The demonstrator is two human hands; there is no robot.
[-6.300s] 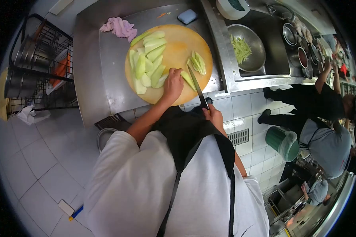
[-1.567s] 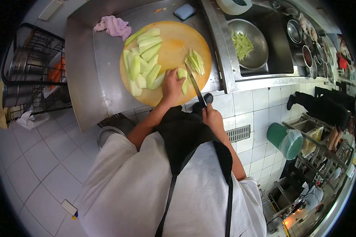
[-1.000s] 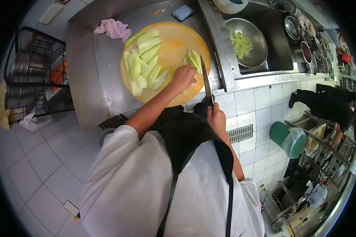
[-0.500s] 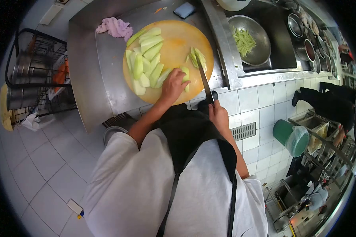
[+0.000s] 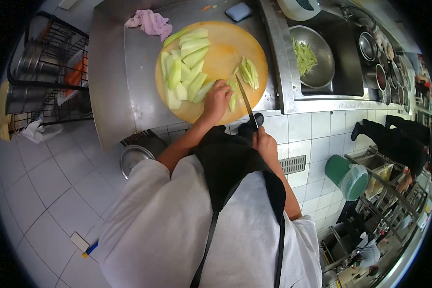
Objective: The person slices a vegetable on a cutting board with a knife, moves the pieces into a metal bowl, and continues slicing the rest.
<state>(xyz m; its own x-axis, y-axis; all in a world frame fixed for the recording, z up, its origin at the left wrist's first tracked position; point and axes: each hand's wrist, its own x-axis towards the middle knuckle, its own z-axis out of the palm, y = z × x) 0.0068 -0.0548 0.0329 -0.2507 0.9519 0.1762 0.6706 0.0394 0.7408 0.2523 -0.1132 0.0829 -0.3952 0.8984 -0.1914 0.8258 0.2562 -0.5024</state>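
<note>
My left hand (image 5: 218, 102) is closed, its fingertips curled on a peeled pale green vegetable piece (image 5: 232, 95) lying on the round yellow cutting board (image 5: 221, 50). In my right hand (image 5: 265, 143) is the handle of a kitchen knife (image 5: 247, 103), its blade reaching over the board just right of that piece. Thin vegetable slices (image 5: 249, 73) lie in a cluster to the right of the blade tip. Several larger pale green wedges (image 5: 187, 69) cover the board's left side. The fingers partly hide the held piece.
Shredded green vegetable (image 5: 304, 57) sits in a metal bowl (image 5: 324, 62) in the sink area at right. A pink cloth (image 5: 149, 23) and a blue sponge (image 5: 238, 12) lie on the steel counter (image 5: 108, 72). A wire rack (image 5: 53, 62) stands left. Another person (image 5: 393, 137) is far right.
Relative to the board, the knife has shifted left toward my left hand. Cut slices that touched the blade tip now lie apart on its right. The whole view has shifted slightly.
</note>
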